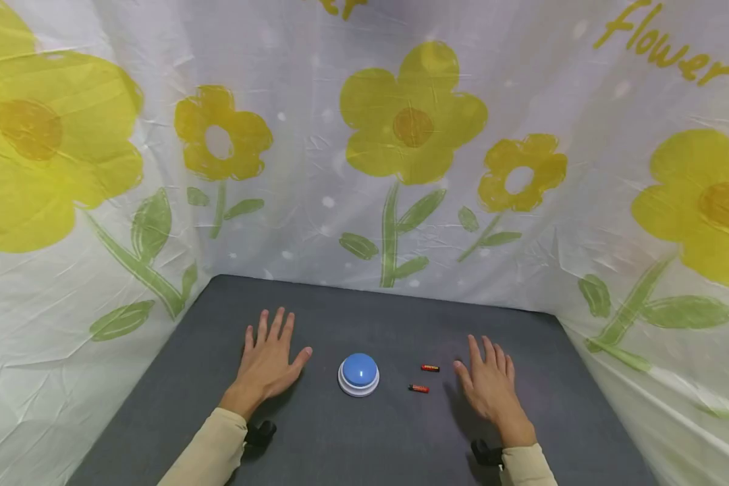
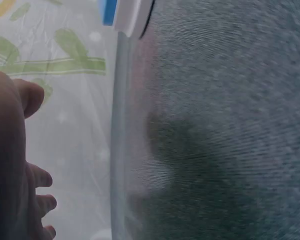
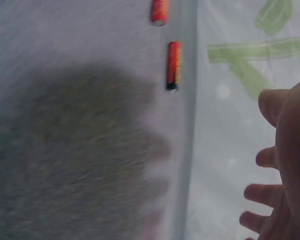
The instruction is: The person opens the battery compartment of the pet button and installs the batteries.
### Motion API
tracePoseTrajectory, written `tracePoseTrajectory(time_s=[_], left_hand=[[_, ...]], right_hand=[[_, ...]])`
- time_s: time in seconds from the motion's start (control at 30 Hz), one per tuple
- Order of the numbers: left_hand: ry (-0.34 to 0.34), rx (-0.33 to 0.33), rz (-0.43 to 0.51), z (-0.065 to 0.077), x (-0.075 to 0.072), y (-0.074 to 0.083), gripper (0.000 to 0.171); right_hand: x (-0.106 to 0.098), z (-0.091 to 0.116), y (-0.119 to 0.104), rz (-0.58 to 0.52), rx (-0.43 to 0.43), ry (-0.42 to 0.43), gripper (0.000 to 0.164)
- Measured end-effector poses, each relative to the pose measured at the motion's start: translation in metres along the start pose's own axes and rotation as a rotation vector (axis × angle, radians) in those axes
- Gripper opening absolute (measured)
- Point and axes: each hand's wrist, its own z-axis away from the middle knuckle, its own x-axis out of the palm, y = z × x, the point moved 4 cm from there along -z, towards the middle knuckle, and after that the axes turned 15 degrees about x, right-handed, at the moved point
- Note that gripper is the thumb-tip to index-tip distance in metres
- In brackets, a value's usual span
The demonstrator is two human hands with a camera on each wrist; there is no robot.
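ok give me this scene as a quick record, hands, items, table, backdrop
left hand: fingers spread, holding nothing
right hand: fingers extended, holding nothing
button: blue top, white base, between the hands
batteries: two, lying apart between button and right hand
table: dark grey
backdrop: white, yellow flowers

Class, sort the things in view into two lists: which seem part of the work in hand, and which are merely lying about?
Likely part of the work:
left hand and right hand, both empty
blue button, between the hands
far battery and near battery, between button and right hand

Likely just surroundings:
grey table
flowered curtain
black wrist gear
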Motion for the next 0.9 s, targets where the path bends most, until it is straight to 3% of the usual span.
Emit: tracePoseTrajectory(time_s=[0.17, 0.47, 0.77, 0.9], left_hand=[[0.02, 0.042, -0.004, -0.001, -0.004, 0.003, 0.099], [0.074, 0.147, 0.117, -0.006, -0.013, 0.021, 0.111], [0.013, 0.18, 0.193, -0.009, -0.008, 0.036, 0.11], [-0.015, 0.174, 0.238, -0.01, -0.001, 0.04, 0.103]], right_hand=[[-0.008, 0.001, -0.016, -0.047, -0.1, 0.041, 0.067], [-0.025, 0.002, -0.059, -0.168, -0.218, 0.01, 0.067], [-0.008, 0.002, -0.088, -0.206, -0.198, -0.139, 0.076], [0.002, 0.004, -0.098, -0.242, -0.216, -0.164, 0.079]])
